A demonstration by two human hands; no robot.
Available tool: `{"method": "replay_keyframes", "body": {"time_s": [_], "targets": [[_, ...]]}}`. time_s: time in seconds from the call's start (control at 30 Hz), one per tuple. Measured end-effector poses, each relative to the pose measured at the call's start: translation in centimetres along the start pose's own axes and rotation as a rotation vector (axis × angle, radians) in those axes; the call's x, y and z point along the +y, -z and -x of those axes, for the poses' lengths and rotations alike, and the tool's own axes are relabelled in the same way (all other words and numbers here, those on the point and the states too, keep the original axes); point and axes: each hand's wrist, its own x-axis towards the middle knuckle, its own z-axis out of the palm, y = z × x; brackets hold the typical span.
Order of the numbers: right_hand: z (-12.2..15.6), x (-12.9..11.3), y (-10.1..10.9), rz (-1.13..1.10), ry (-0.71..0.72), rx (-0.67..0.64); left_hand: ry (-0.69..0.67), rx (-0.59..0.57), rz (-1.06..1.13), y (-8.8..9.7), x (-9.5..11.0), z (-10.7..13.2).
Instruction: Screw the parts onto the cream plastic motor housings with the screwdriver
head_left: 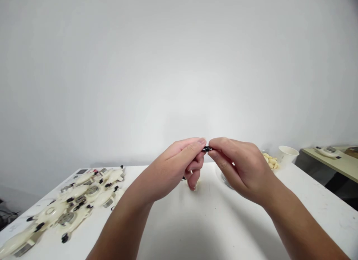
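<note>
A small black cylindrical part with a shiny metal end spans the short gap between my two hands, raised above the white table. The thumb and forefinger of my left hand pinch its black end, while the other fingers curl below. From the other side, my right hand closes its thumb and fingertips on the metal end. The fingertips cover much of the part, so its full shape is hidden. Something small and dark shows beneath my left hand, too little to name.
Many cream plastic assemblies with black knobs lie heaped on the white table at left. Behind my right hand are a clear dish, pale cream pieces and a white cup. Another assembly rests on a side surface.
</note>
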Motion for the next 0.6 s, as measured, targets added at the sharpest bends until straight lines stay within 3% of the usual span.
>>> {"method": "replay_keyframes", "body": {"time_s": [0.3, 0.6], "targets": [[0.1, -0.5, 0.0, -0.017, -0.082, -0.005, -0.007, 0.052, 0.018, -0.4, -0.4, 0.3], [0.0, -1.2, 0.4, -0.487, -0.374, -0.039, -0.133, 0.193, -0.183, -1.4, -0.4, 0.7]]}}
